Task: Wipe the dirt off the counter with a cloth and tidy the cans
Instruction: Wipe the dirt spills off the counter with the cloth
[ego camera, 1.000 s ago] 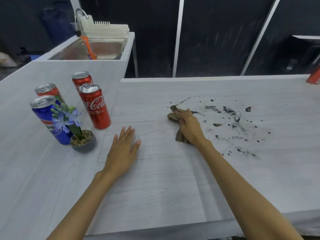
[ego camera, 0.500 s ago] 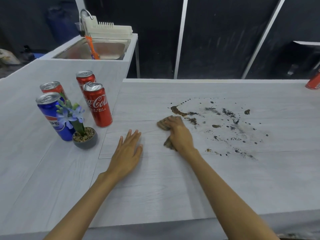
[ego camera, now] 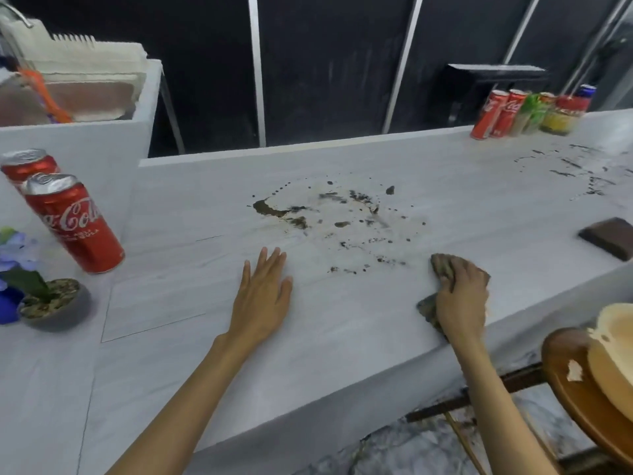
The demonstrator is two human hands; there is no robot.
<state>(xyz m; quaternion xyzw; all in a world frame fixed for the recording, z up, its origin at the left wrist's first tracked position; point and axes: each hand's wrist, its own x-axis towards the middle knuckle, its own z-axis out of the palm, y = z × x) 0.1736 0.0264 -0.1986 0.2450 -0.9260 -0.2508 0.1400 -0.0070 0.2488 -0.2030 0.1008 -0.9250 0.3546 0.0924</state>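
Note:
Dark dirt (ego camera: 329,214) is spattered over the middle of the white counter (ego camera: 205,354). My right hand (ego camera: 462,299) grips a crumpled brown cloth (ego camera: 443,269) on the counter near its front edge, right of and below the dirt. My left hand (ego camera: 263,293) lies flat on the counter, fingers straight, left of the cloth. Two red cola cans (ego camera: 73,221) stand at the left. A second group of cans (ego camera: 498,113) stands at the far right back, with more dirt (ego camera: 575,173) beside it.
A small potted plant with blue flowers (ego camera: 44,296) stands in front of the left cans. A sink (ego camera: 68,97) with a rack is at the back left. A dark block (ego camera: 609,236) lies at the right. A wooden stool (ego camera: 589,389) stands below the counter edge.
My right hand has dragged the cloth from the dirt's left edge down to the right, near the front edge. The view has swung right, revealing the far cans. The left hand stays flat.

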